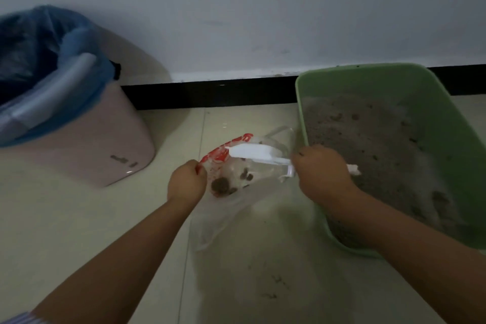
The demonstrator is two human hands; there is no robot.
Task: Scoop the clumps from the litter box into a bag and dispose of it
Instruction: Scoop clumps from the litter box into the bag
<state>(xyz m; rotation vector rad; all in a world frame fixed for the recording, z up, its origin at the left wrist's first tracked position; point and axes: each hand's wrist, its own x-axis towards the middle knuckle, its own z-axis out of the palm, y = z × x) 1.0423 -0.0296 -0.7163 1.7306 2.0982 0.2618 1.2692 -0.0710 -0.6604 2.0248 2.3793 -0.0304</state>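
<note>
Floor [79,231]: pale glossy tile, dark skirting at the far wall. Pink hard-plastic bin [100,144] with blue liner sits at the floor's far-left, well apart from the work. Green litter box [299,102], smooth moulded plastic, rounded rectangle, sits on the right against the skirting, holds grey granular litter with a few darker lumps left in it. Clear thin film bag [236,208], red print at the mouth, lies crumpled on the floor just beside the box's left wall. Right hand [322,171] has fingers curled tight round the handle of the white rigid plastic scoop [252,151]; scoop's long axis runs left from the fist, blade over the bag mouth. Left hand [187,181] pinches the bag's red rim and lifts it open. Brown clumps [223,185], rough and rounded, sit inside the bag just right of the left hand, below the blade. My read: mid-transfer; next scoop means swinging right, box is nearest the right hand.
</note>
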